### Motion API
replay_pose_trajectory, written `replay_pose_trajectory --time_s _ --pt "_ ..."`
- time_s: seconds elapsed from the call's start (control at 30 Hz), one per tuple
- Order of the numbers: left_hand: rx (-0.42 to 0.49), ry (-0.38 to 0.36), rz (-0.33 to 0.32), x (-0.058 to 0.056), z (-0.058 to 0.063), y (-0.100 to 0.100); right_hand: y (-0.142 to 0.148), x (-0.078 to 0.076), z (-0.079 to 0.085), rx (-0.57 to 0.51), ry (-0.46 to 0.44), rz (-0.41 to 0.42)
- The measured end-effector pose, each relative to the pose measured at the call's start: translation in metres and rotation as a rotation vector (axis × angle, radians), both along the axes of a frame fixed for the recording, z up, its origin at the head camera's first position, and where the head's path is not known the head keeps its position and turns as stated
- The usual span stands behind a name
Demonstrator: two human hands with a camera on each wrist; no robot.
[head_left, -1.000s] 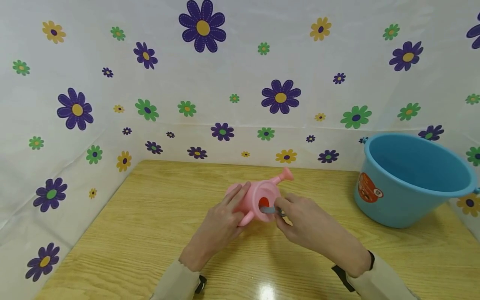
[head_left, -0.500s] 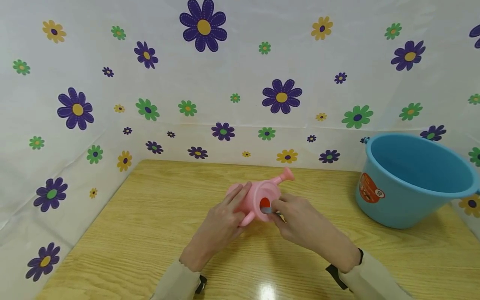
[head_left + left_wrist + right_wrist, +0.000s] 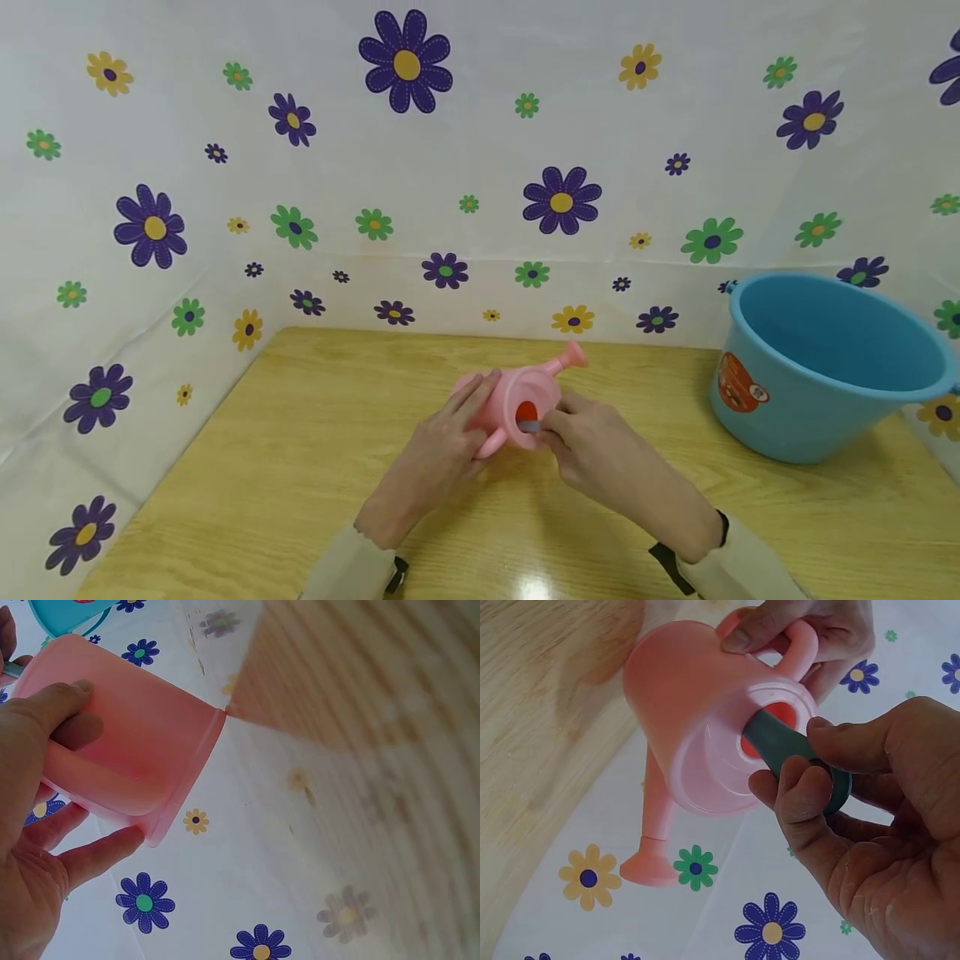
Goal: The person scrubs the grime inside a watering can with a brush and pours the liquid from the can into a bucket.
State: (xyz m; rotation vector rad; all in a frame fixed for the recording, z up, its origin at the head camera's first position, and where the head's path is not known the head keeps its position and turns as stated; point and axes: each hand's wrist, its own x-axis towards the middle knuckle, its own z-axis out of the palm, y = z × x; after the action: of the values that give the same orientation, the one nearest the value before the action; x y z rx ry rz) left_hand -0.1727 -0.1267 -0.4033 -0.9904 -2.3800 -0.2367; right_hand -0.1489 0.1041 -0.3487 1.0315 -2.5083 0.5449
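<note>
Pink watering can [image 3: 697, 690] tilts over the surface [image 3: 360, 383], bucket [image 3: 795, 425] to its right, left hand [image 3: 435, 446] gripping it, while the right hand [image 3: 603, 437] pinches a tool [image 3: 780, 742] reaching inside: probably inserting or extracting, calling next for steady bracing.

On the table [image 3: 300, 475], the bucket [image 3: 787, 421] stands at 3 o'clock from the watering can [image 3: 497, 412]. Its spout [image 3: 558, 364] points to 2. The left hand [image 3: 441, 443] touches the can at 8 o'clock; from the right hand [image 3: 603, 442] at 4, a tool [image 3: 780, 746] reaches inside. At 12, behind the table, is the sheet [image 3: 465, 158].
</note>
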Motion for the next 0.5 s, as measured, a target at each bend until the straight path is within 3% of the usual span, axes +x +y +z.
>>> replay_pose_trajectory --time_s 0.3,0.5 --pt "-0.002 0.028 -0.027 0.000 -0.003 -0.002 0.005 0.012 0.007 0.002 -0.051 -0.054" --pt "0.003 0.040 -0.035 -0.002 -0.002 -0.002 0.006 0.015 0.016 0.053 -0.023 -0.110"
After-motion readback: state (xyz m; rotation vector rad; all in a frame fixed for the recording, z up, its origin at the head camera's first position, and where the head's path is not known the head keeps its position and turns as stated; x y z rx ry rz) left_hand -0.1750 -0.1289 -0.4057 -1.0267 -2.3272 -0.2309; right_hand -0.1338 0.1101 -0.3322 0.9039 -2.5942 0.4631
